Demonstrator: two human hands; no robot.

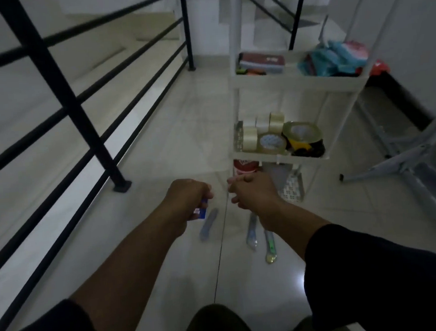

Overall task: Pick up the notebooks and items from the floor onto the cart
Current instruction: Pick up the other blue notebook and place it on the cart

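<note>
Dim light falls on a glossy pale tiled floor (pixel 172 132). A black metal railing (pixel 55 73) runs along the left. White walls (pixel 410 32) rise at right, beside what may be a folded grey stand (pixel 404 161).

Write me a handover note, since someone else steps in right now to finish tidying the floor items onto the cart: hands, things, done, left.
Left hand: grips a small blue item, held above the floor.
Right hand: fingers curled; whether it holds anything cannot be told.
White cart: notebooks and blue packets on the upper shelf, tape rolls on the middle shelf.
Still on the floor: a bluish packet, a second long packet, a green-tipped packet, and a patterned sheet by the cart's foot.
Left: shelve the blue item, then collect those four.
</note>
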